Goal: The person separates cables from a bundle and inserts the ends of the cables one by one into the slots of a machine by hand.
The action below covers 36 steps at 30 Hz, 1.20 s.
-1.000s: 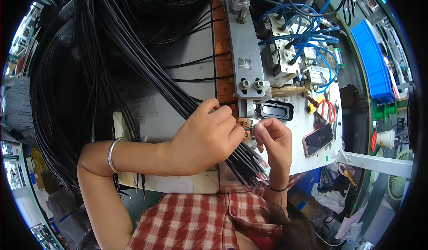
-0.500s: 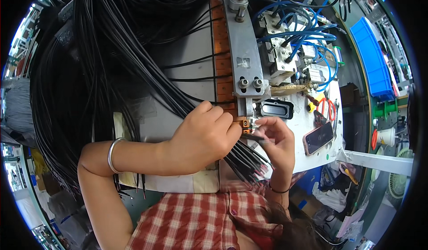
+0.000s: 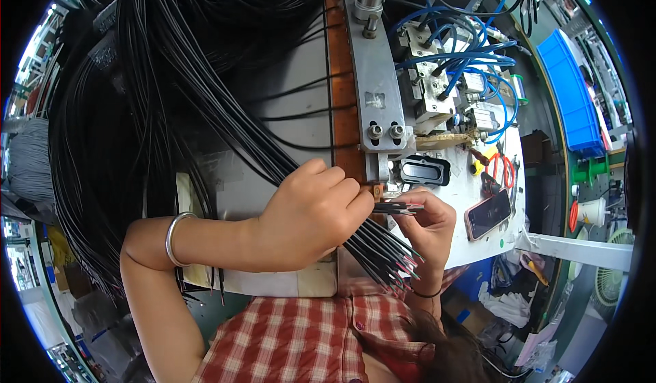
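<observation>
My left hand (image 3: 318, 205) is closed round a thick bundle of black cables (image 3: 246, 127). Their stripped ends (image 3: 389, 256), some showing reddish cores, fan out below the fist toward the right. A few cable ends (image 3: 400, 208) stand apart from the bundle and reach the fingertips of my right hand (image 3: 429, 222), which pinch at them. Just above these ends sits a small orange-brown block (image 3: 377, 192), partly hidden by my left knuckles. It lies in line with a long orange-brown strip (image 3: 345, 99), which several single black cables cross into from the left.
A metal clamp plate (image 3: 376, 75) with bolts stands beyond my hands, beside valve blocks with blue air tubes (image 3: 471, 58). On the white table lie a black oval-rimmed part (image 3: 424, 170), a phone (image 3: 488, 213) and red-handled scissors (image 3: 504, 170). A blue bin (image 3: 570, 89) stands far right.
The orange-brown strip and its cables have shifted slightly away from me. A few cable ends now point straight at my right fingers, which have drawn together. My left hand has barely moved.
</observation>
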Tool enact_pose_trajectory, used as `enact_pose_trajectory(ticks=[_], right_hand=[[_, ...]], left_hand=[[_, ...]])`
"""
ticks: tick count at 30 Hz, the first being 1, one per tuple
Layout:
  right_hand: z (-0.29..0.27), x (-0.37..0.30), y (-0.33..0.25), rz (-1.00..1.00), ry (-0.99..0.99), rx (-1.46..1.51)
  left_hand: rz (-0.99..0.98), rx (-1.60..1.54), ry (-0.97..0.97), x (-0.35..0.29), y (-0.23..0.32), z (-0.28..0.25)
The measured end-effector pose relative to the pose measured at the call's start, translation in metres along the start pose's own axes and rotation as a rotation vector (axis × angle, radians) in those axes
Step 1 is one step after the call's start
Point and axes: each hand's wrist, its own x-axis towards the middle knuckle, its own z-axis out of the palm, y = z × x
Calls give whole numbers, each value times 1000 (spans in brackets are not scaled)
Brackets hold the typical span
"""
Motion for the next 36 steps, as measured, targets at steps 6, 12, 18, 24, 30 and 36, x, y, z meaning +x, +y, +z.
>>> enact_pose_trajectory(ticks=[6, 12, 18, 24, 30, 36], right_hand=[[4, -3, 2, 24, 94, 100], [3, -3, 1, 93, 148, 132], [3, -1, 0, 108, 42, 312], [8, 0, -5, 34, 121, -2], [-1, -1, 2, 109, 16, 243], [-7, 3, 1, 279, -304, 475]], left_hand=[[14, 24, -3, -1, -1, 1], [13, -23, 31, -1, -2, 1], [23, -9, 22, 0, -1, 0], [48, 14, -4, -1, -4, -1], [21, 7, 14, 0, -2, 1], [42, -32, -50, -2, -3, 1]])
